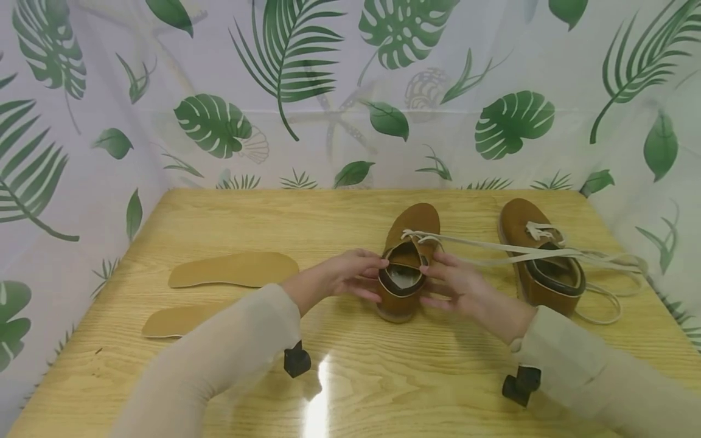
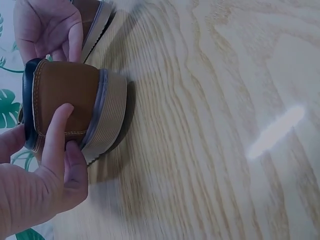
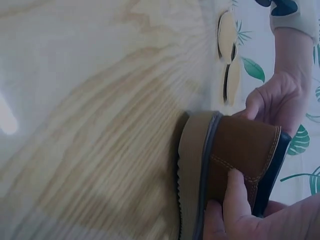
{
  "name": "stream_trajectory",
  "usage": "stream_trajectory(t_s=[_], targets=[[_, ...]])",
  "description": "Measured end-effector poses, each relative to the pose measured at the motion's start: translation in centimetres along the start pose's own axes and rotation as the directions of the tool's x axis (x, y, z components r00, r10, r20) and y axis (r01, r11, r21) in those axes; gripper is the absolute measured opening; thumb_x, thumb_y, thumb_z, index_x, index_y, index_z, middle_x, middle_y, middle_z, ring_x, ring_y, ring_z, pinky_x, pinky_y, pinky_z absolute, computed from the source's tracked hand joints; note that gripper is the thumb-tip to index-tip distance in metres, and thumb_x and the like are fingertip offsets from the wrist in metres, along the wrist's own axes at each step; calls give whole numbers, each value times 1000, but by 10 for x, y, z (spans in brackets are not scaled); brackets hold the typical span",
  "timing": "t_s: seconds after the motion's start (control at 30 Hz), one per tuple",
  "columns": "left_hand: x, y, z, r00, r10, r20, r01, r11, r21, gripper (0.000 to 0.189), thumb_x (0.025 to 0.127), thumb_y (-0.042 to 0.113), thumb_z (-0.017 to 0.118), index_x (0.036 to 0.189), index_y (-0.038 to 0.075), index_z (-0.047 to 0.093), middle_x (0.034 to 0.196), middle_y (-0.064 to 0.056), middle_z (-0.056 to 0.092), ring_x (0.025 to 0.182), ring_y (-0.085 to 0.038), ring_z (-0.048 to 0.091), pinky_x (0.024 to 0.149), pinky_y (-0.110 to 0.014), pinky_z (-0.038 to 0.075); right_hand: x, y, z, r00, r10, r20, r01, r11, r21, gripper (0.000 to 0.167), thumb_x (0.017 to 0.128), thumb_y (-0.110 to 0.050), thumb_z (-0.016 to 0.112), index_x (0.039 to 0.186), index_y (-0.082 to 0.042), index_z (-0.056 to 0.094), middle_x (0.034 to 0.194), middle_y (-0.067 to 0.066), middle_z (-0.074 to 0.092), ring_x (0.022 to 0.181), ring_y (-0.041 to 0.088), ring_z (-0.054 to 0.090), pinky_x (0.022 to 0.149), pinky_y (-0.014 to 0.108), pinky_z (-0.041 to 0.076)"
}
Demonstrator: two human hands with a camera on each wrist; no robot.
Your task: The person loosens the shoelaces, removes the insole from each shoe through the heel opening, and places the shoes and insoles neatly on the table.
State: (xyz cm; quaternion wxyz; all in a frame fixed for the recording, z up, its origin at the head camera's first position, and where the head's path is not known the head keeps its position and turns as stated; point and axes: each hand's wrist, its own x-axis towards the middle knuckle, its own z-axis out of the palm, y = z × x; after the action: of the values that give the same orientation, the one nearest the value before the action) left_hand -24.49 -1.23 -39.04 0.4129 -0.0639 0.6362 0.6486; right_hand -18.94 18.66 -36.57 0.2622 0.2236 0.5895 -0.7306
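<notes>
A brown leather shoe (image 1: 414,222) stands on the table with its toe pointing away from me and its dark padded collar spread around the opening. My left hand (image 1: 358,274) grips the left side of the collar, thumb at the rim and fingers against the outer side. On the opposite side my right hand (image 1: 457,283) holds the collar in the same way. The left wrist view shows the shoe's heel (image 2: 70,90) and ribbed pale sole (image 2: 112,110) between both hands. Long whitish laces (image 1: 471,241) run from its eyelets to the right.
A second brown shoe (image 1: 520,219) stands to the right, with laces trailing over and beside it. Two tan insoles (image 1: 235,271) lie at the left, the nearer one partly behind my left sleeve. A leaf-patterned cloth (image 1: 328,73) hangs behind the wooden table (image 1: 383,377).
</notes>
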Motion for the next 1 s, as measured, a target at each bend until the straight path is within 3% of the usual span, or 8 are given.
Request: stream_trajectory(t_s=[0.27,0.43,0.63,0.87,1.0], targets=[[3,-3,14,1000,8,0,-8,995,-101,58,96,10,55,145,0,26,135,-30,43,122,-43,48,92,-50,52,3,-10,-15,999,31,30,-28,994,-109,73,97,-8,50,153,-19,5,156,17,11,141,40,19,101,48,47],[6,-6,24,999,30,-31,-34,988,-152,54,95,8,55,143,0,31,133,-30,46,122,-41,49,91,-52,52,3,-16,-22,999,32,23,-27,983,-183,72,97,-10,52,153,-16,8,153,18,20,140,39,23,91,42,54],[9,-8,35,998,54,-33,-60,982,-180,51,96,8,55,142,-1,33,132,-28,49,121,-40,50,92,-52,51,5,-21,-29,1000,10,11,-6,952,-306,71,96,-8,52,153,-12,10,140,20,36,127,34,41,81,36,58],[17,-10,51,997,67,-39,-74,968,-238,49,94,9,58,137,1,36,127,-25,53,119,-39,52,90,-52,52,4,-29,-47,1000,22,23,-12,930,-368,72,97,-10,51,153,-12,6,147,24,26,130,37,38,84,39,57],[21,-10,59,996,68,-52,-79,959,-271,51,93,9,60,137,3,34,126,-25,53,120,-38,52,90,-52,52,5,-31,-57,999,30,29,-17,926,-377,74,97,-10,52,153,-11,3,142,22,32,124,35,44,86,39,57]])
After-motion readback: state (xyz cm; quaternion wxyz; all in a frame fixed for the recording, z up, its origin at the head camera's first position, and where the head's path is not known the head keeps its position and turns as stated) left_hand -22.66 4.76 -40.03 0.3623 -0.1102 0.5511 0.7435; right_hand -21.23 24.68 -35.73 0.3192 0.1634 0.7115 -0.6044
